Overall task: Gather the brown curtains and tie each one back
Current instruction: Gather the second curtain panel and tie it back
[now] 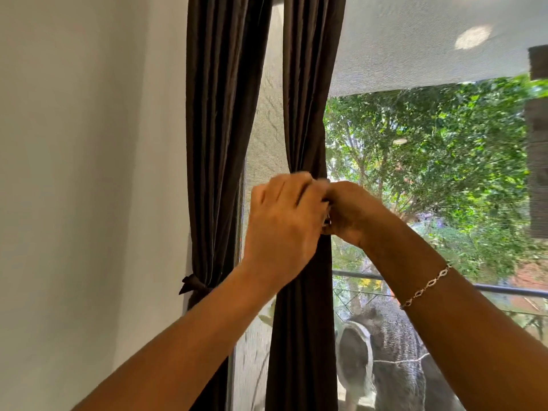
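Observation:
Two brown curtains hang by the window. The left curtain (221,120) is gathered low down by a brown tie (194,285) knotted next to the wall. The right curtain (308,93) is bunched at its middle, where both my hands meet. My left hand (281,221) is curled round the bunched cloth from the left. My right hand (353,215) grips it from the right, fingers closed. A small dark piece of tie shows between the two hands; the rest of it is hidden behind them.
A white wall (89,173) stands to the left. The window screen (415,161) shows trees, a balcony railing (504,290) and a covered object (385,360) outside. A bracelet (427,284) is on my right wrist.

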`<action>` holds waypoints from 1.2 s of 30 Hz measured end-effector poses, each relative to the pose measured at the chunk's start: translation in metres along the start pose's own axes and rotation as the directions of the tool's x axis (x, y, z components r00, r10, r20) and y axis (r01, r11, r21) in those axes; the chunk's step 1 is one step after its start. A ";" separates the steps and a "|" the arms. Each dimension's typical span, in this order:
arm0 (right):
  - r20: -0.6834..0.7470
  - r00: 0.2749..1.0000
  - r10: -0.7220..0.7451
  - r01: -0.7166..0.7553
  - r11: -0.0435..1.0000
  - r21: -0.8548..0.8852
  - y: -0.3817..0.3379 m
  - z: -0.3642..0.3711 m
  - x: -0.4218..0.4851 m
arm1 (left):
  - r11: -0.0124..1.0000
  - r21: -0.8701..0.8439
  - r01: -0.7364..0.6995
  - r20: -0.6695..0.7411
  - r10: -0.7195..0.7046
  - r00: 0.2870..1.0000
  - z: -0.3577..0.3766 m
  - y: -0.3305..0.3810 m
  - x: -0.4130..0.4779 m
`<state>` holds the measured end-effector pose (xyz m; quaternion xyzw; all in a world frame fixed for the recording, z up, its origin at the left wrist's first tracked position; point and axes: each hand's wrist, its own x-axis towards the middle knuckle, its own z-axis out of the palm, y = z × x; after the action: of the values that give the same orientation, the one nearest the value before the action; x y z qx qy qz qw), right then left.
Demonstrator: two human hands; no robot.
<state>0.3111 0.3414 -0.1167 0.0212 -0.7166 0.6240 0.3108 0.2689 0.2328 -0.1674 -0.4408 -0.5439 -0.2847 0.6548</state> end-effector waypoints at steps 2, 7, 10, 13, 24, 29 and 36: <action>-0.007 1.000 -0.020 0.020 1.000 -0.002 -0.001 -0.001 -0.002 | 0.995 0.020 0.095 0.255 -0.097 0.962 0.001 -0.006 0.023; 0.058 0.998 -0.008 0.011 0.999 -0.046 -0.002 -0.008 -0.008 | 0.963 -0.125 0.238 0.589 -0.121 0.799 0.005 -0.024 0.053; 0.083 0.995 -0.051 0.060 0.993 -0.106 0.001 -0.014 -0.014 | 0.945 -0.160 0.287 0.659 -0.114 0.743 0.011 -0.024 0.061; 0.030 0.984 -0.178 0.181 0.962 -0.204 0.009 -0.015 -0.022 | 0.884 -0.257 0.391 0.621 -0.159 0.767 0.013 -0.028 0.064; 0.059 0.675 -0.735 0.532 0.430 -0.729 -0.014 -0.033 -0.024 | 0.848 -0.362 0.387 0.511 -0.167 0.843 0.011 -0.020 0.044; 0.086 0.656 -0.750 0.606 0.456 -0.652 -0.029 -0.028 0.003 | 0.881 -0.392 0.264 0.331 -0.133 0.934 0.011 -0.015 0.037; 0.101 0.719 -0.687 0.516 0.432 -0.740 -0.035 -0.012 0.021 | 0.997 -0.043 -0.067 0.023 0.068 0.997 0.010 -0.019 0.031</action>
<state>0.3135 0.3520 -0.0759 0.0846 -0.8061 0.1318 0.5706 0.2557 0.2366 -0.1327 -0.4759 -0.5307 -0.2685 0.6479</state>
